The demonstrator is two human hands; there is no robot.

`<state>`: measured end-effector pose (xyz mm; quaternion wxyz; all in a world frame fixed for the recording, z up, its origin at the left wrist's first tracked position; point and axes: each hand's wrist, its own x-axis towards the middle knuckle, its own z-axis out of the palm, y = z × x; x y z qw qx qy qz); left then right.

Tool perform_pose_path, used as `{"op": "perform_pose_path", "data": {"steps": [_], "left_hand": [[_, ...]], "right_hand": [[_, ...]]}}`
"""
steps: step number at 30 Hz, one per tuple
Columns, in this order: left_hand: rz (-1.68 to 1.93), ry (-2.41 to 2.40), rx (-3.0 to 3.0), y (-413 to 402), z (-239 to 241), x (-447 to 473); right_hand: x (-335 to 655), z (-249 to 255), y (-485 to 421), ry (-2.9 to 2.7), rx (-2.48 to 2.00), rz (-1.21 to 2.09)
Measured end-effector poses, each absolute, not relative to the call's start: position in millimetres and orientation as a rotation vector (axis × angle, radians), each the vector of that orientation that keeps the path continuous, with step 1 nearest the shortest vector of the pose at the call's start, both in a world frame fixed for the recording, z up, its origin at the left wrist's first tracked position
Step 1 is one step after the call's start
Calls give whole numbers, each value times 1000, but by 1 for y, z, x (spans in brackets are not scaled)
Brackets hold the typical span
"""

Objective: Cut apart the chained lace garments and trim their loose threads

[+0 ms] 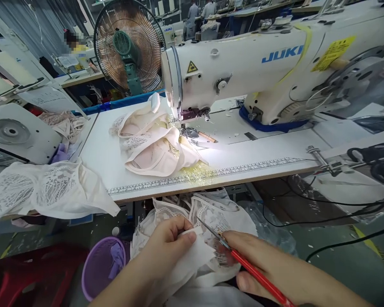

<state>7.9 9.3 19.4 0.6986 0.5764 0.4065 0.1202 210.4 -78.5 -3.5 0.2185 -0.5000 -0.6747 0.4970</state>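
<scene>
Over my lap, below the table edge, hangs a white lace bra (pixel 208 209). My left hand (pixel 176 238) pinches a strip of its white fabric between thumb and forefinger. In my right hand (pixel 259 260) is a pair of scissors (pixel 249 267) with red handles, its metal blades pointing up and left at the lace, close to the pinched strip. The fingers under the scissors are partly hidden. On the sewing table, cream bras (pixel 153 149) lie piled by the needle of the white sewing machine (pixel 217 72). Another white lace bra (pixel 54 187) drapes over the table's left end.
Yellow thread scraps (pixel 198 170) lie along the ruler strip (pixel 243 167) at the table's front edge. A fan (pixel 129 42) stands behind the table. On the floor are a purple basket (pixel 94 264) and a red stool (pixel 35 273). Black cables (pixel 333 202) hang at right.
</scene>
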Motion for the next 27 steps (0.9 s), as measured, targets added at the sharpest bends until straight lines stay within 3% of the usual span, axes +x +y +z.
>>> {"op": "perform_pose_path", "data": {"steps": [7,27], "left_hand": [[204,966,1407,9,17,7],[194,992,1420,13,25,12]], "right_hand": [[220,5,-83,-2186,-1593,1354],[223,-6,-85,-1967,-1783,1457]]}}
